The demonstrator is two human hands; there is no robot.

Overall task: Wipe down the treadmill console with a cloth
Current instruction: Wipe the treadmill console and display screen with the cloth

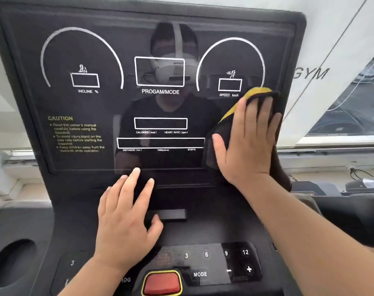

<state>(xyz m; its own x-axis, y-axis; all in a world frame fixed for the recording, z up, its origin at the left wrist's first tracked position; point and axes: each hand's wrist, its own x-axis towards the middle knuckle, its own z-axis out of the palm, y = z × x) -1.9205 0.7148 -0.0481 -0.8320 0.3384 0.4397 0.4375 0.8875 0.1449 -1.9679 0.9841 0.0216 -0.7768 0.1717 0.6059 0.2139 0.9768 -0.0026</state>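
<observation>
At the far left, a round cup holder [13,263] is sunk into the dark body of the treadmill console [203,229]. Above it rises the glossy black display panel [92,103], tilted back and slanting a little in the view. Yellow caution text [77,134] sits at its lower left, and a white incline dial [84,80] arcs over it.

The left hand [126,218] lies flat on the matte ledge just below the panel. Its fingers are straight and spread, the fingertips reach the panel's lower edge, and it holds nothing. Nearer the camera, a red button [162,283] with a yellow rim sits at the bottom edge of the view. Straight above it, in the middle of the panel, is the box marked PROGAM/MODE [159,71], where the glass mirrors a person wearing a head-mounted camera. Right of the red button is a keypad [224,261] with the numbers 3, 6, 9 and 12, a MODE key, and minus and plus keys.

The speed dial [230,84] curves across the panel's upper right. Just below it is the cloth [256,92], dark with a yellow edge, spread on the panel's lower right part and covering the right end of the long readout box. The right hand [250,142] presses it flat against the glass with straight fingers, the thumb out to the left, not gripping. The cloth's lower part hangs past the wrist at the panel's right edge.

Beyond the console on the right, a window [341,50] carries the letters GYM.
</observation>
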